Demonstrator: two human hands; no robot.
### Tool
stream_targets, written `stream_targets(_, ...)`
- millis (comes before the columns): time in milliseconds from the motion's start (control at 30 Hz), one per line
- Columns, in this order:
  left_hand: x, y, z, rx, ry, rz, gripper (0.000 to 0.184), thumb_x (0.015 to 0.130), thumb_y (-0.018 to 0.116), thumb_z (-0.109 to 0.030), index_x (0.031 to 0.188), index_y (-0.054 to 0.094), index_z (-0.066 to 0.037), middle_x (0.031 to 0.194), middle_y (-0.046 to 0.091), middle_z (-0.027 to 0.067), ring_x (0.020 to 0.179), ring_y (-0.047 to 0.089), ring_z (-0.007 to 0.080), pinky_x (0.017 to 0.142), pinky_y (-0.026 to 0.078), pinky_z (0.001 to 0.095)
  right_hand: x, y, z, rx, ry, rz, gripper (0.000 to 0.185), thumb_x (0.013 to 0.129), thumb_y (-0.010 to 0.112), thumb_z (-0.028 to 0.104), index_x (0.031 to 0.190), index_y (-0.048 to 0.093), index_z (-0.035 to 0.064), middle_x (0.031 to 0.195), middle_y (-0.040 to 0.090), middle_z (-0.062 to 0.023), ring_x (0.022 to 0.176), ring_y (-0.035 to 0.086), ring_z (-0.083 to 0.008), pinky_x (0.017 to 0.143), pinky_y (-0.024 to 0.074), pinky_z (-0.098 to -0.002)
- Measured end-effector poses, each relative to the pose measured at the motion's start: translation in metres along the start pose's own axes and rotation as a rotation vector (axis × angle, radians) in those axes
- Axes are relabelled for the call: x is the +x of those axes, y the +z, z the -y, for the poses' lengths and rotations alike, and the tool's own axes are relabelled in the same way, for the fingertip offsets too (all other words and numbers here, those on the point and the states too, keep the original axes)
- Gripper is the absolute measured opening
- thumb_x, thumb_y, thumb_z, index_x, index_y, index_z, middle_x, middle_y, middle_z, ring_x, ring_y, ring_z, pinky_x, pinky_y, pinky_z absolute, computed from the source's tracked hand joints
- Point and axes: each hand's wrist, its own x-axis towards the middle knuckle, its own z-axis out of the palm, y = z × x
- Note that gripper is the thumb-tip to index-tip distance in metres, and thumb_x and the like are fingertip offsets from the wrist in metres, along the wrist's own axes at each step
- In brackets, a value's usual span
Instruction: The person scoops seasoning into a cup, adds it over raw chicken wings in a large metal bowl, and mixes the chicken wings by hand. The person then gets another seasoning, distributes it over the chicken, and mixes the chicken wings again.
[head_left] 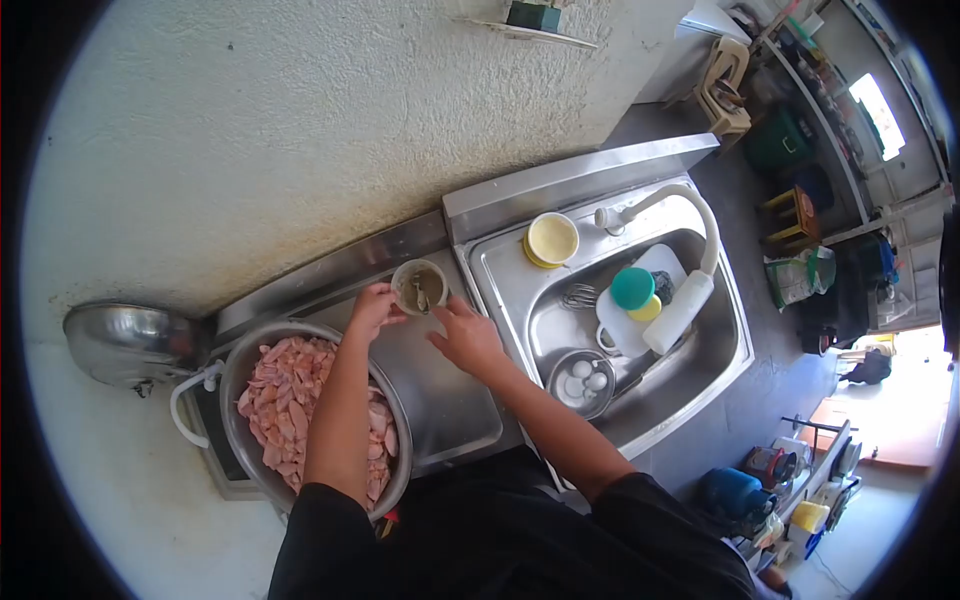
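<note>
A small round tub (pixel 408 270) with greyish-brown contents is up over the steel drainboard, and a spoon (pixel 422 297) lies inside it. My left hand (pixel 373 308) grips the tub's left side with its fingertips. On the other side, my right hand (pixel 468 338) has its fingers at the tub's right rim, the thumb held apart below. Beneath my left forearm stands a large metal basin (pixel 232 372) filled with pieces of raw chicken (pixel 292 420).
To the right is a steel sink (pixel 735 350) with a white faucet (pixel 690 300), a white cutting board (pixel 640 332), a whisk (pixel 578 296) and a pot (pixel 560 385) holding eggs. A yellowish tub (pixel 552 240) sits on the sink ledge. A metal bowl (pixel 135 345) leans by the wall.
</note>
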Motion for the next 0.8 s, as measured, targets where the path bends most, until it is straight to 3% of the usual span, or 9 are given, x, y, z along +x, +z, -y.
stream_targets(67,-0.015,0.005,-0.003,-0.097,-0.01,0.015,0.026,0.096,0.062,-0.01,0.121,0.059,-0.002,0.107,0.065,0.0111,0.09,0.069,0.0249,0.08,0.062,0.0466,0.023,0.014,-0.006,-0.087,-0.055,0.04,0.039,0.085,0.076,0.036,0.111,0.069,0.0089,0.108,0.065,-0.0147,0.087,0.07,-0.0373,0.08,0.0567,-0.046)
stream_targets(167,-0.041,0.017,-0.009,-0.125,0.084,-0.028,0.026,0.096,0.063,-0.008,0.121,0.059,-0.001,0.105,0.064,0.0104,0.088,0.069,0.0235,0.079,0.063,0.0447,0.038,0.013,-0.006,-0.07,0.107,0.135,0.036,0.086,0.074,0.037,0.106,0.07,0.0085,0.107,0.064,-0.0156,0.087,0.07,-0.0375,0.077,0.0567,-0.0479)
stream_targets(300,-0.093,0.037,-0.013,-0.205,0.269,-0.113,0.028,0.096,0.065,-0.008,0.122,0.058,0.001,0.101,0.062,0.0097,0.088,0.068,0.0202,0.078,0.064,0.0388,0.035,-0.004,0.014,-0.107,0.065,0.053,0.031,0.084,0.075,0.036,0.099,0.07,0.0081,0.101,0.066,-0.0146,0.081,0.071,-0.036,0.071,0.057,-0.0469)
stream_targets(333,-0.106,0.04,-0.011,-0.188,0.318,-0.167,0.029,0.096,0.065,-0.008,0.123,0.057,0.001,0.1,0.062,0.0095,0.088,0.068,0.0193,0.077,0.064,0.0371,0.036,-0.007,0.025,-0.141,0.005,0.004,0.031,0.082,0.077,0.035,0.095,0.07,0.0076,0.093,0.068,-0.0127,0.077,0.071,-0.0351,0.067,0.0566,-0.046)
stream_targets(433,-0.155,0.039,-0.001,-0.222,0.466,-0.322,0.028,0.096,0.066,-0.007,0.122,0.058,0.002,0.098,0.061,0.0091,0.086,0.067,0.0178,0.075,0.064,0.0337,0.032,-0.023,0.066,-0.227,-0.065,0.092,0.03,0.082,0.076,0.036,0.091,0.07,0.007,0.095,0.07,-0.0115,0.08,0.073,-0.0327,0.068,0.0582,-0.0446)
stream_targets(467,-0.172,0.036,0.003,-0.249,0.519,-0.37,0.028,0.096,0.066,-0.007,0.121,0.058,0.002,0.098,0.061,0.009,0.085,0.067,0.0175,0.074,0.064,0.0328,0.029,-0.018,0.079,-0.258,-0.121,0.045,0.023,0.078,0.075,0.03,0.084,0.07,0.0082,0.088,0.071,-0.0096,0.076,0.073,-0.0302,0.062,0.0578,-0.0432)
stream_targets(567,-0.221,0.015,0.021,-0.156,0.657,-0.521,0.024,0.096,0.066,-0.006,0.118,0.061,0.002,0.097,0.061,0.0092,0.081,0.067,0.0158,0.073,0.065,0.0311,0.016,0.008,0.11,-0.402,-0.298,0.061,0.024,0.078,0.072,0.027,0.093,0.068,0.0091,0.083,0.069,-0.009,0.067,0.07,-0.0304,0.056,0.0559,-0.0422)
stream_targets(600,-0.238,0.008,0.028,-0.16,0.641,-0.615,0.022,0.095,0.067,-0.007,0.115,0.064,0.001,0.094,0.063,0.0089,0.079,0.067,0.0141,0.069,0.063,0.0285,0.011,0.014,0.124,-0.416,-0.376,0.035,0.022,0.078,0.071,0.026,0.093,0.069,0.0094,0.082,0.068,-0.0084,0.065,0.07,-0.0295,0.055,0.0556,-0.0413)
stream_targets(800,-0.338,-0.045,0.067,-0.085,0.721,-0.92,0.026,0.091,0.07,-0.006,0.116,0.065,-0.001,0.086,0.066,0.0062,0.079,0.066,0.0142,0.068,0.054,0.0296,-0.029,0.042,0.216,-0.254,-0.765,-0.084,0.012,0.08,0.069,0.02,0.086,0.066,0.01,0.074,0.063,-0.0064,0.058,0.067,-0.0253,0.051,0.0547,-0.0373)
